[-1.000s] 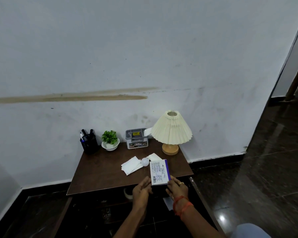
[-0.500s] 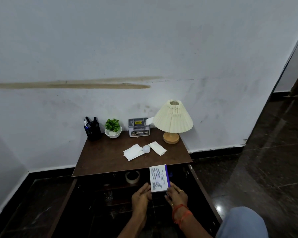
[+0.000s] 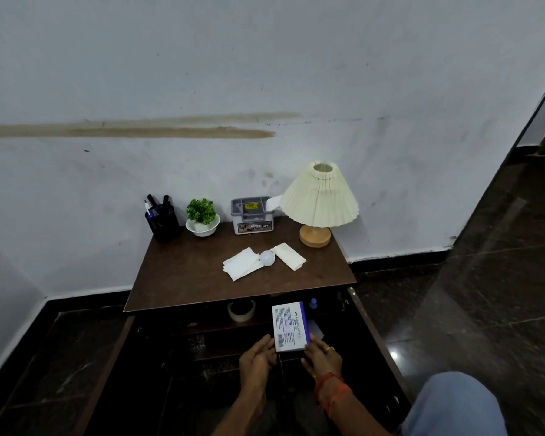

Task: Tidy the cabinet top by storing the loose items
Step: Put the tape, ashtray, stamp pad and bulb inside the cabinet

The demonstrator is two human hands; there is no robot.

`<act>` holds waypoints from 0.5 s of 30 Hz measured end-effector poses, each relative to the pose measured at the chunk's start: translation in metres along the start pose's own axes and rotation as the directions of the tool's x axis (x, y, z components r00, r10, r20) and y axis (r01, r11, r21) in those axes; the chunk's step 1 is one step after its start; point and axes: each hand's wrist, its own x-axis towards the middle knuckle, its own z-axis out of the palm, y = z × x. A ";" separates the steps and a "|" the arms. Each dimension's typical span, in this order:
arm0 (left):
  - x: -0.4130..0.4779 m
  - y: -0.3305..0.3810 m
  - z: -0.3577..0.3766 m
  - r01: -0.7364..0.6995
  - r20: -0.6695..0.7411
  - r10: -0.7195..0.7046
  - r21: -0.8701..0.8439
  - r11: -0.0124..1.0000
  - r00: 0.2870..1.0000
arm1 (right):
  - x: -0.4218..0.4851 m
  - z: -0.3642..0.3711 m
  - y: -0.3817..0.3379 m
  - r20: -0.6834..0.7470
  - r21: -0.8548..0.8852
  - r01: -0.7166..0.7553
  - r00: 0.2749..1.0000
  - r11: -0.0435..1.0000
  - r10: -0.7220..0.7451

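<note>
**Inspector:** Location of the box?

**Assistant:** Off the top. It is held over the open drawer, just in front of and below the top's front edge, label face toward the camera.

**Inspector:** Hold?

**Assistant:** Clamped between two hands at its near end.
- Left hand: fingers straight and pressed together, tips against the near left corner.
- Right hand: fingers likewise straight and together, along the near right edge.
- Thumbs are hidden, so I cannot tell whether either sits beneath.

**Inspector:** Description of the item?

**Assistant:** A flat rectangular carton. It has a white label with small print and a barcode, and a purple band down the right side. Corners are square and no damage is seen. In my judgement it is rigid and light.

**Inspector:** Recommendation for the step?

**Assistant:** Lower it flat into a bare part of the drawer, right of the tape roll. Keep both hands level, since a side-only hold may slip, and release only once it rests.

**Inspector:** Outstanding?

**Assistant:** Papers and bulb lie on the top, not yet stored.
</note>
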 end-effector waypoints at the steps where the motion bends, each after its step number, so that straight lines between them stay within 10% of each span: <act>1: 0.006 -0.001 0.000 0.003 -0.002 -0.003 0.015 1.000 1.000 | 0.006 0.001 0.001 0.001 -0.012 -0.005 1.000 1.000 0.005; 15: 0.094 -0.008 0.009 0.108 -0.026 -0.106 0.107 0.988 0.994 | 0.094 0.022 0.005 -0.023 -0.114 -0.063 0.998 0.991 0.061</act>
